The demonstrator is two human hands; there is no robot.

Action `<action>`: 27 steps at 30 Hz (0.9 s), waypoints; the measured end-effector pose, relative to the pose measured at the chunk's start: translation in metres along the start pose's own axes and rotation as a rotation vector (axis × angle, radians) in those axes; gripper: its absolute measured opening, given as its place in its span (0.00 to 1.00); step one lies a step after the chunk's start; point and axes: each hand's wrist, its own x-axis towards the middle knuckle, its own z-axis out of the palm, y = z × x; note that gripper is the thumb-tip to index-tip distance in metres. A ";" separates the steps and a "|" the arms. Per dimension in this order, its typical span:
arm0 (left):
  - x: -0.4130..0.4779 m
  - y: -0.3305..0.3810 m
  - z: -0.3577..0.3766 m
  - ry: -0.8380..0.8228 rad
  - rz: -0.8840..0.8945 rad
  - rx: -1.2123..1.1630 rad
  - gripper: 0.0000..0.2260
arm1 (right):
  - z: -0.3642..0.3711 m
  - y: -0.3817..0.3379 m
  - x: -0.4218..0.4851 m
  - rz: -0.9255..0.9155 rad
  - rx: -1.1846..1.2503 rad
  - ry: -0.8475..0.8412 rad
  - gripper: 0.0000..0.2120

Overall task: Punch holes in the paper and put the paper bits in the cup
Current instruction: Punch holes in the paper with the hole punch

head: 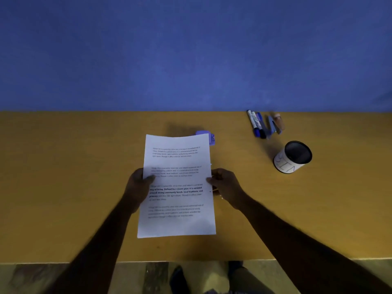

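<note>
- While we hold the paper (177, 183) over the table (74, 177), our left hand (137, 185) pinches its left edge, thumb on the printed face.
- Our right hand (224, 185) pinches the paper's right edge, thumb on the sheet.
- Behind the paper's far right corner, a purple punch (209, 137) shows, partly hidden.
- Right of the paper, well apart, the cup (293, 157) stands mouth up.
- Farther back and right of the paper lie markers (256, 124) and a stapler (273, 126).

The white printed paper sheet (177, 187) is over the yellow bench (63, 187), purple plastic hole punch (210, 139) behind the sheet's far-right corner, white cylindrical cup (286, 165) well right.
</note>
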 end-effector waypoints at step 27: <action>0.024 -0.065 -0.081 0.183 -0.020 0.444 0.15 | 0.104 0.040 0.038 -0.089 -0.452 0.026 0.07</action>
